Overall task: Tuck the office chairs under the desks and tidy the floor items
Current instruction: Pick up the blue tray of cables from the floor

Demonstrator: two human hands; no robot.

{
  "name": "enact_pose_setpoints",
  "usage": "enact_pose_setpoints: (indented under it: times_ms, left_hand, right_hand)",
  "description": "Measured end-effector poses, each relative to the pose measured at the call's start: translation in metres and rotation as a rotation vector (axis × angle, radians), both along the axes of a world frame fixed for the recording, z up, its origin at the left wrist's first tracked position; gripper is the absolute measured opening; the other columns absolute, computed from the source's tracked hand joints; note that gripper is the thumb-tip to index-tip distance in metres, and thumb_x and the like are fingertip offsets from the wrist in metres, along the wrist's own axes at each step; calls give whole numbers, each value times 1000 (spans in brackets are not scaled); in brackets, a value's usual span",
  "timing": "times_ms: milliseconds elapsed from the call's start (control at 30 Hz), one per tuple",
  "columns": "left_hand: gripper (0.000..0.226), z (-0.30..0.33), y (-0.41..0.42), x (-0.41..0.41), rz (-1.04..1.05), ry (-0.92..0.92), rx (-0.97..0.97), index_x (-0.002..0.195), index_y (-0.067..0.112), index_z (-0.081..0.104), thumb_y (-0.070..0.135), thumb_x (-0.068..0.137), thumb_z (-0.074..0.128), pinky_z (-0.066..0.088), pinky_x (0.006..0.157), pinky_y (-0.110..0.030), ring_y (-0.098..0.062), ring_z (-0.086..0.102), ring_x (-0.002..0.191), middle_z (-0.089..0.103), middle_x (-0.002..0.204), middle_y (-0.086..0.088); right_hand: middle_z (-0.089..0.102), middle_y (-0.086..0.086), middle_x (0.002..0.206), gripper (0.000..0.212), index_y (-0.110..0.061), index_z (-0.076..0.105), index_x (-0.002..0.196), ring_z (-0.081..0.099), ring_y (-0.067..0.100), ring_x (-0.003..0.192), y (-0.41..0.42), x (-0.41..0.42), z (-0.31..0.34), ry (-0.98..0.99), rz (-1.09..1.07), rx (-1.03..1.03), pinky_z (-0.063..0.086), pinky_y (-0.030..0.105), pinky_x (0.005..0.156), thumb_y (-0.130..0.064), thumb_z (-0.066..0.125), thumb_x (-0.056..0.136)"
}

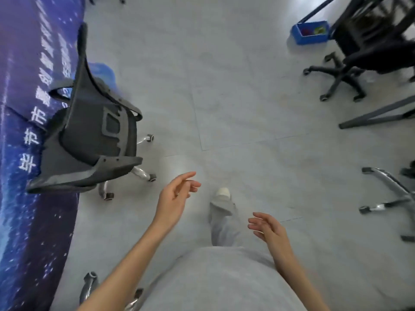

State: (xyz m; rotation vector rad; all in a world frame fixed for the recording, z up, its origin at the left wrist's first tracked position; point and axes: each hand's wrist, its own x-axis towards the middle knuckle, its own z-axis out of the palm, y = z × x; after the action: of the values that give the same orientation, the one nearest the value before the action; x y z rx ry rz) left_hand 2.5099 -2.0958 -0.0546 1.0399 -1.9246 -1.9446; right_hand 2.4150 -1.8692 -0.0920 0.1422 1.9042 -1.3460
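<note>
A: Grip status?
B: My left hand (174, 195) and right hand (268, 227) both hang over the floor (247, 108), fingers loose, holding nothing.
A: Chairs?
B: Grey chair (89, 133) far left against the blue cloth (24, 86). Black chair (368, 55) top right, blue bin (308, 33) just beside it.

It is an office: swivel chairs (89, 131) on castors stand on grey floor tiles (224, 97) beside metal desk legs (377, 115).
</note>
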Motion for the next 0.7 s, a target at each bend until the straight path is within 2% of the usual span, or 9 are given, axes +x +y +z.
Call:
enact_pose_setpoints:
  times_ms: [133,233,333,433,567,700]
  left_hand:
    - [24,-3,-21,-94,-49,14,-8,99,31,60,28,82,44,48,69,-14,-3,65,75,71,79,11]
    - [19,0,-34,-148,-47,-5,-4,101,29,60,23,88,47,50,70,-15,-4,65,76,72,82,14]
    - [22,2,-50,-183,-43,-38,-3,102,27,61,26,86,46,50,70,-14,-4,65,76,72,85,15]
    - [25,-7,-73,-225,-24,-95,-11,101,27,61,9,95,45,49,68,-12,-3,65,73,72,84,14]
    - [31,-25,-110,-295,-9,-147,-1,98,27,62,4,96,40,49,66,-12,-3,65,71,73,84,12]
    - [29,-33,-156,-409,-54,-122,-9,97,29,63,8,95,44,49,73,-26,-9,66,77,73,85,9]
  right_hand:
    - [68,9,91,23,-7,60,102,66,10,74,-26,-91,-5,18,-47,-13,51,16,67,3,43,91]
    - [66,9,90,25,-10,59,98,65,-1,65,-58,-168,5,82,-21,-36,50,12,63,5,40,92]
    - [66,6,90,29,-13,59,97,64,-2,66,-93,-233,23,135,19,-93,49,11,64,7,39,91]
    - [67,0,89,33,-19,59,94,65,0,70,-127,-309,36,193,-13,-157,49,12,67,7,40,90]
    - [66,0,89,33,-20,59,94,64,1,72,-170,-403,34,241,-61,-180,49,18,71,7,40,90]
    - [67,2,90,34,-22,60,92,65,5,74,-200,-494,17,236,-115,-133,48,17,70,6,41,90]
